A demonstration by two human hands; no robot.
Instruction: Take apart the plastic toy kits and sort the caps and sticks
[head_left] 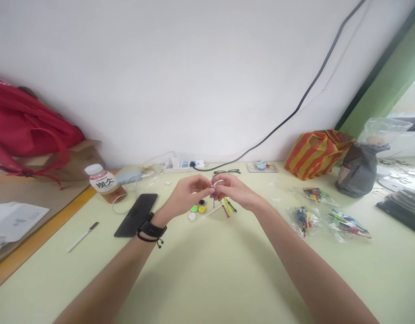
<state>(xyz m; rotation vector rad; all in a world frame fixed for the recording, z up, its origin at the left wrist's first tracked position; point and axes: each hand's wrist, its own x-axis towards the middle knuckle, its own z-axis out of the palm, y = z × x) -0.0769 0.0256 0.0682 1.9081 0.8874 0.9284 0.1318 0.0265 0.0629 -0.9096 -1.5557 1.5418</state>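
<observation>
My left hand (pixel 187 193) and my right hand (pixel 235 191) meet above the pale green table (pixel 207 270), fingers pinched together. Between them is a thin blue stick (pixel 213 193), held upright by both hands. Under the hands lie small round caps (pixel 197 209) in green, yellow, black and white. Beside the caps lie several thin coloured sticks (pixel 226 208) in red, yellow, white and black. A black watch and a cord bracelet sit on my left wrist.
A black phone (pixel 136 215) and a white pen (pixel 82 236) lie left. A drink bottle (pixel 104 182) stands behind them, a red bag (pixel 25 130) further left. Clear bags of coloured sticks (pixel 325 220) lie right. A striped bag (pixel 315 153), a power strip (pixel 183 165) and glasses (pixel 227 172) line the wall.
</observation>
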